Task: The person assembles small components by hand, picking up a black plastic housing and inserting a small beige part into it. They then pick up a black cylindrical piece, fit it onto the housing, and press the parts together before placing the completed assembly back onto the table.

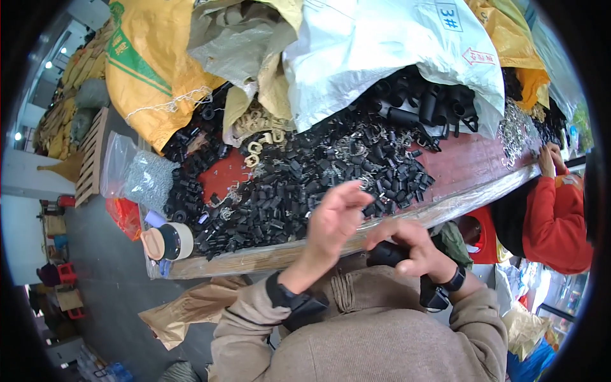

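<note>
Left hand (337, 219): raised above the table edge (254, 258), fingers loosely curled and pinched toward the thumb; whether a small piece is held between them cannot be told.
Right hand (407, 245): closed around a black cylindrical part (386, 253), which is held close to the chest, just below the table edge.
Hands, relation: kept near each other but not touching.
Black plastic parts (305, 184): heaped across the red tabletop (464, 162), mixed with small metal clips (347, 149); the heap lies just beyond the left hand.
Handling note: the black part is best gripped firmly and steadily, with its open end turned toward the other hand, so that a small piece can be brought to it squarely; this is judged, not seen.
Sacks: a white sack (382, 44) and yellow sacks (149, 76) are spilled open behind the heap.
Tape roll (168, 242): laid at the left end of the table.
Co-worker: a red sleeve (554, 219) is seen at the right, hands at the table.
Hidden: the part's far end is covered by the fingers; the rim of the view is bent and dark.
</note>
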`<state>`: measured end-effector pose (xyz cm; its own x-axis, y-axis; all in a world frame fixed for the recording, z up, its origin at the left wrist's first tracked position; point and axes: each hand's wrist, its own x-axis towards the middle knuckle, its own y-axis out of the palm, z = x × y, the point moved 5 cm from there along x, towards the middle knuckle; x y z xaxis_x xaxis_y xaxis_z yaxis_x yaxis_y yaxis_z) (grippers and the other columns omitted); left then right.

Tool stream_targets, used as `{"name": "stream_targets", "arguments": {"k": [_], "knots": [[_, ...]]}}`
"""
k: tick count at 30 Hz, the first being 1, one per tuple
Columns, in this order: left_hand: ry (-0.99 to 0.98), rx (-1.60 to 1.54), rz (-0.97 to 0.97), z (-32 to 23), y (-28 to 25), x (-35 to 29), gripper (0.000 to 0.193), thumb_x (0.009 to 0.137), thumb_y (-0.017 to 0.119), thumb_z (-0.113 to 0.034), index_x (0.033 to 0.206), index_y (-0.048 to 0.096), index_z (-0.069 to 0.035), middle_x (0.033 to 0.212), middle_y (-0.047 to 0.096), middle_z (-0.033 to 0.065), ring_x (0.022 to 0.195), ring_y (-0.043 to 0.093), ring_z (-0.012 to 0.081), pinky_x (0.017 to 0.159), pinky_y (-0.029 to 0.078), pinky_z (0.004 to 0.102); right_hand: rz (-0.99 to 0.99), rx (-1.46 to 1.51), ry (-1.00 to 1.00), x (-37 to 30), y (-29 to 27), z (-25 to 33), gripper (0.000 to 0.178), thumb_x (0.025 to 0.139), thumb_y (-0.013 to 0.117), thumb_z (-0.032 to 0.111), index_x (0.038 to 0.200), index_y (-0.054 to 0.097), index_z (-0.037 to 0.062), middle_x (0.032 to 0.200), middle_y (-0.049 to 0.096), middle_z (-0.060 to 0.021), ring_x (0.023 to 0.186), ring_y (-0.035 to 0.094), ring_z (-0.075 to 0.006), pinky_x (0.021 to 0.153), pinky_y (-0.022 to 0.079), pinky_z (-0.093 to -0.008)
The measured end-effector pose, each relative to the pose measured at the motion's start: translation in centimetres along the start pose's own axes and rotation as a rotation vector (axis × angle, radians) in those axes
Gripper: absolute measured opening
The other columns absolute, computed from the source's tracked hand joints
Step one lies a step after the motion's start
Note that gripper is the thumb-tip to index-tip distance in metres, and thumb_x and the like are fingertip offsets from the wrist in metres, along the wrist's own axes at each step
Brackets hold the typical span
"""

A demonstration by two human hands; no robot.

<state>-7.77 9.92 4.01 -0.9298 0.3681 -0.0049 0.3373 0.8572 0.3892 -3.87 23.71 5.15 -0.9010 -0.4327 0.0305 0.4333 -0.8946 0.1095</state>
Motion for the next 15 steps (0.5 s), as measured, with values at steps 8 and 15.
{"name": "stream_targets", "arguments": {"k": [8,15], "knots": [[0.088,-0.116,0.237,1.1,2.7,-1.0,0.085,0.073,0.054,-0.053,0.129,0.016,-0.001,0.115,0.039,0.0157,0.103,0.043,0.0201,0.087,0.034,0.0306,0.223,-0.295,-0.23,1.8,2.7,0.2,0.049,0.063,0.069,0.04,0.086,0.052,0.0006,0.082,0.055,-0.0086,0.075,0.055,-0.0217,0.069,0.042,-0.0299],[0.116,-0.063,0.198,1.1,3.3,-0.7,0.091,0.07,0.052,-0.058,0.13,0.014,-0.001,0.117,0.038,0.0179,0.108,0.04,0.0239,0.09,0.031,0.0327,0.152,-0.321,-0.123,1.2,1.9,-0.2,0.056,0.057,0.073,0.043,0.086,0.051,0.0009,0.081,0.054,-0.0088,0.073,0.054,-0.022,0.067,0.043,-0.03]]}}
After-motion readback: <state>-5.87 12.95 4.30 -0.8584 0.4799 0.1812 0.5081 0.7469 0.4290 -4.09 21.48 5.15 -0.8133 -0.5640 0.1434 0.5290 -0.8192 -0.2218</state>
